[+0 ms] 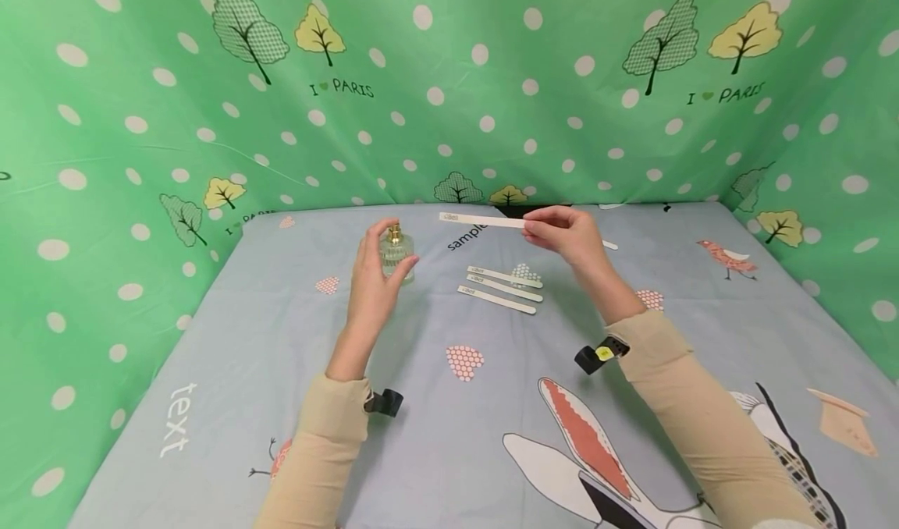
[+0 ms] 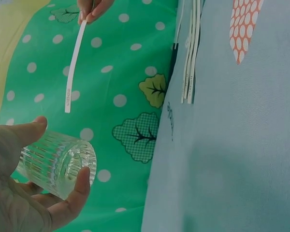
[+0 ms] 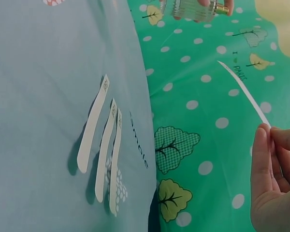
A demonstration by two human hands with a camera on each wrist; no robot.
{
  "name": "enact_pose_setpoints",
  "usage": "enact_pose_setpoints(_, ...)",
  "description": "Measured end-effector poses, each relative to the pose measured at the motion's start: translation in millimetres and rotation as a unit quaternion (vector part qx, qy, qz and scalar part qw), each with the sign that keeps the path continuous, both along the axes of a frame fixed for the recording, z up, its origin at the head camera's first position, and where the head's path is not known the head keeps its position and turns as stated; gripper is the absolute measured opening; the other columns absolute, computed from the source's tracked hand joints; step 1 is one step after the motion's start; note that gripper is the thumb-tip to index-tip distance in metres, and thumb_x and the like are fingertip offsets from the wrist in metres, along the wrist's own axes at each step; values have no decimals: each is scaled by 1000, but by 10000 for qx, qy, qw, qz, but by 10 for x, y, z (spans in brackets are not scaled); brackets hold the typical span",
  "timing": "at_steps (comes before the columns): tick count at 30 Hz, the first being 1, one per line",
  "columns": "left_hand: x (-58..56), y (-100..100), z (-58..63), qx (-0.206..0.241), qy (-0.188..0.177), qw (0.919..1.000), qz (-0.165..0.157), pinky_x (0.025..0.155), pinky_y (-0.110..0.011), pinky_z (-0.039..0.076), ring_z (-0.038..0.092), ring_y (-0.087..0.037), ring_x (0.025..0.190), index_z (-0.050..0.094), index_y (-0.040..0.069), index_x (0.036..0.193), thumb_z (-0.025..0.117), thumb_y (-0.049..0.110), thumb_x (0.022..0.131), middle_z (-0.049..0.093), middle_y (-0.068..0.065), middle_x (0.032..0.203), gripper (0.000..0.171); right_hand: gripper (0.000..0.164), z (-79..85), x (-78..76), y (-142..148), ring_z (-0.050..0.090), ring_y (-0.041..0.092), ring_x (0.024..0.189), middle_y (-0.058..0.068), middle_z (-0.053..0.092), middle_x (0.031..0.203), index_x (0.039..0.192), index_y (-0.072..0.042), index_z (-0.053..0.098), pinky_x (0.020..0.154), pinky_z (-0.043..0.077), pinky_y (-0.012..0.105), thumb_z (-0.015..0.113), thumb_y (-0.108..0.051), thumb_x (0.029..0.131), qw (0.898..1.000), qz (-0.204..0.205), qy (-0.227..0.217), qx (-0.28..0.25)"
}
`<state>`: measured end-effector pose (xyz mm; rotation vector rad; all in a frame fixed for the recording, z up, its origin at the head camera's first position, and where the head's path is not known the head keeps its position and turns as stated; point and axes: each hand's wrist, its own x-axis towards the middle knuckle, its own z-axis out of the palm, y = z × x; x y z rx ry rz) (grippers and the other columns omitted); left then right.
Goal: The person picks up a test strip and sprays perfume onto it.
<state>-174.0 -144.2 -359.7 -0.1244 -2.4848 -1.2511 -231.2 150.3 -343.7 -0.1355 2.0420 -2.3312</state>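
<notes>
My left hand grips a ribbed clear glass perfume bottle with a gold spray neck, held up above the cloth. One finger lies at the top of the sprayer; in the left wrist view the thumb and fingers curl round the glass. To the right, my right hand pinches one end of a white paper test strip between thumb and fingertips. The strip's printed end points left toward the bottle, with a gap between them. In the right wrist view the strip bends slightly.
Three similar white strips lie side by side on the grey-blue printed cloth, below the held strip. Another strip end shows behind the right hand. A green dotted curtain rises at the back and sides.
</notes>
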Motion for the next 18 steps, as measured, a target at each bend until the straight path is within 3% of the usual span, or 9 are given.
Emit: enact_pose_setpoints(18, 3, -24, 0, 89, 26, 9999, -67, 106, -57, 46, 48, -34, 132, 38, 22, 145, 68, 24, 94, 46, -13, 148, 59, 11, -59, -44, 240, 74, 9, 76, -1, 75, 82, 97, -1, 73, 76, 60, 22, 73, 1, 87, 9992, -292, 13, -257)
